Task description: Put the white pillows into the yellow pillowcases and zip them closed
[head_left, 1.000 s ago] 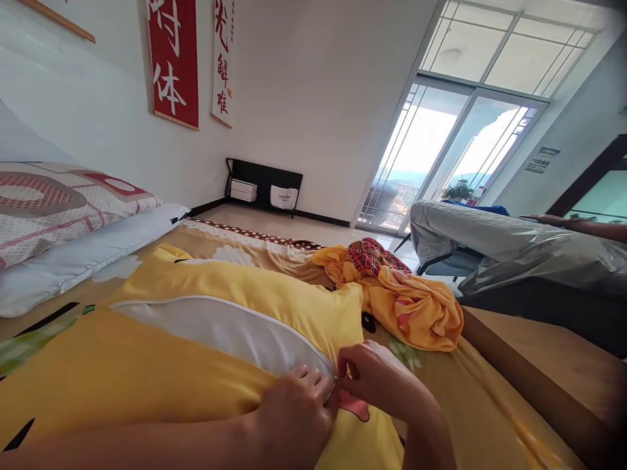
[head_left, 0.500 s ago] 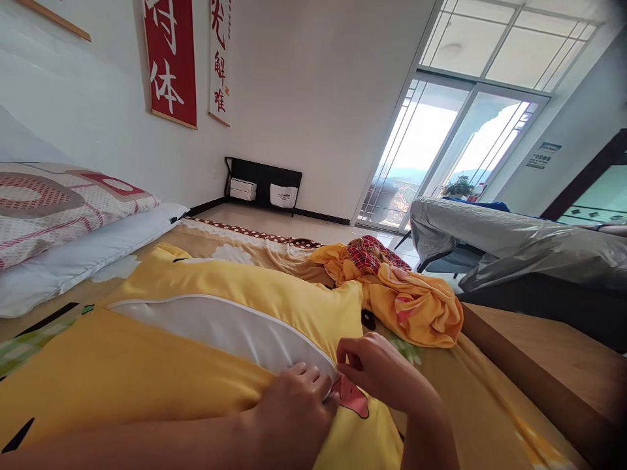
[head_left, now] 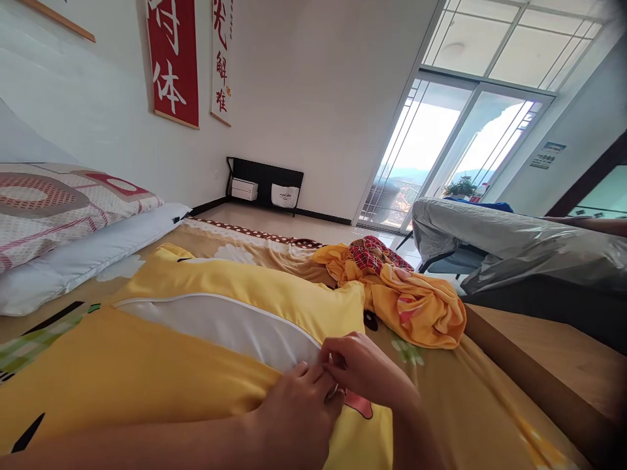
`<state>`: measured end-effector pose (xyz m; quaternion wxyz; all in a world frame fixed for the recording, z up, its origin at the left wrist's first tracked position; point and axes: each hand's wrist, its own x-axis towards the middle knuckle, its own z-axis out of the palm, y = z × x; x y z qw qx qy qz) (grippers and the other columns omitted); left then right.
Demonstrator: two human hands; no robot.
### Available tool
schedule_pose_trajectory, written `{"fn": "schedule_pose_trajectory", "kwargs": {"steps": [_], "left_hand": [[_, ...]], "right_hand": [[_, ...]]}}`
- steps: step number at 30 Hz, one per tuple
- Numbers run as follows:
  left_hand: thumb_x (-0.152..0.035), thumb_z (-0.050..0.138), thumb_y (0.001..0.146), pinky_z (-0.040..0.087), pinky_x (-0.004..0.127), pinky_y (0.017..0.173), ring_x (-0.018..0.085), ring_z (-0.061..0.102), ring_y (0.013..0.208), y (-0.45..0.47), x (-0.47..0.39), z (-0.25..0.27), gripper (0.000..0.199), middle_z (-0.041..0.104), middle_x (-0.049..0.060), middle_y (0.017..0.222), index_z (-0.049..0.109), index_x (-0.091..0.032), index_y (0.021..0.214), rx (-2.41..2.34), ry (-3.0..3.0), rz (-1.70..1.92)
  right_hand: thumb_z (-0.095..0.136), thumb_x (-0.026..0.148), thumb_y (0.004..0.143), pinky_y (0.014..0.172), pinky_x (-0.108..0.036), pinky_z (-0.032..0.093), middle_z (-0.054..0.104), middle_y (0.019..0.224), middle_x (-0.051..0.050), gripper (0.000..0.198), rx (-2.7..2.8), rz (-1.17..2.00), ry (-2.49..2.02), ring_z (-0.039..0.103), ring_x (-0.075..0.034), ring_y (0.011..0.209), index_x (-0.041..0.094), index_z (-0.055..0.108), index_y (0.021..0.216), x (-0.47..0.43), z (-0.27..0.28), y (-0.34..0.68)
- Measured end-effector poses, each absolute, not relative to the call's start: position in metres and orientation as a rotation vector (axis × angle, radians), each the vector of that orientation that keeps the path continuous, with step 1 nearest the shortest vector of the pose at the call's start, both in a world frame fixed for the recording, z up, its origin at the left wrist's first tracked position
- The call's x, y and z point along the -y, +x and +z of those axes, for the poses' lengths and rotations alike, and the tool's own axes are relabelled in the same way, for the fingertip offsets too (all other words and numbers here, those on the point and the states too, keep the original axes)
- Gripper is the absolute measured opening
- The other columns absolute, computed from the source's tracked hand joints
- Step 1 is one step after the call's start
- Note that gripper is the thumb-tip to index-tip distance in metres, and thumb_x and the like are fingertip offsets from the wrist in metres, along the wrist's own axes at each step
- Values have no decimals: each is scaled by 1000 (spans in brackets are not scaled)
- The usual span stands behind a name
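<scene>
A yellow pillowcase lies across the bed in front of me, its long zipper gaping so the white pillow inside shows. My left hand presses down on the yellow cloth at the near end of the zipper. My right hand is right beside it, thumb and forefinger pinched on the zipper's end where the white edging meets the cloth. The zipper pull itself is hidden by my fingers.
A crumpled yellow and red cloth lies further down the bed. A patterned pillow and a white one sit at left. A person in grey trousers sits at right. The bed's wooden edge runs along the right.
My right hand has slid left along the zipper by a little, closing a short stretch of the gap. My left hand stays pressed on the cloth.
</scene>
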<state>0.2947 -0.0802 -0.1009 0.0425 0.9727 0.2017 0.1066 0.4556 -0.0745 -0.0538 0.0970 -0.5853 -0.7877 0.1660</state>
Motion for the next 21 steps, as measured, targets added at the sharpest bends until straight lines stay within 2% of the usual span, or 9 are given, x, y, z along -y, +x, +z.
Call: {"fn": "schedule_pose_trajectory", "kwargs": {"steps": [6, 11, 16, 18, 21], "left_hand": [[-30, 49, 87, 40, 38, 84, 25, 55, 98, 285, 81, -115, 41, 63, 12, 107, 53, -11, 123, -590, 3075, 436], [-31, 51, 87, 40, 35, 89, 24, 55, 104, 250, 82, -94, 32, 62, 10, 113, 56, -17, 116, -454, 3072, 427], [-28, 54, 85, 39, 37, 96, 24, 54, 108, 204, 82, -65, 36, 60, 9, 117, 52, -18, 120, -533, 2960, 392], [-29, 55, 85, 38, 37, 98, 23, 54, 109, 194, 81, -66, 35, 59, 8, 120, 54, -19, 118, -491, 2946, 363], [-32, 55, 85, 36, 40, 102, 27, 50, 117, 191, 82, -76, 40, 53, 12, 130, 54, -16, 121, -453, 2998, 358]], "right_hand": [[51, 20, 77, 59, -19, 33, 56, 57, 5, 11, 2253, 450, -1681, 45, -7, 55, 18, 61, 72, 75, -56, 453], [53, 22, 79, 64, -21, 38, 60, 68, 2, 10, 2217, 387, -1592, 50, -9, 64, 19, 58, 71, 78, -57, 452], [52, 36, 86, 68, -25, 44, 64, 75, -1, 19, 1987, 382, -1543, 56, -13, 70, 20, 56, 78, 82, -59, 444], [50, 41, 87, 68, -25, 46, 66, 77, -3, 23, 1876, 469, -1521, 60, -14, 72, 19, 54, 80, 83, -58, 438], [50, 46, 87, 66, -25, 48, 67, 79, -5, 28, 1748, 474, -1445, 62, -15, 75, 19, 52, 82, 83, -50, 428]]}}
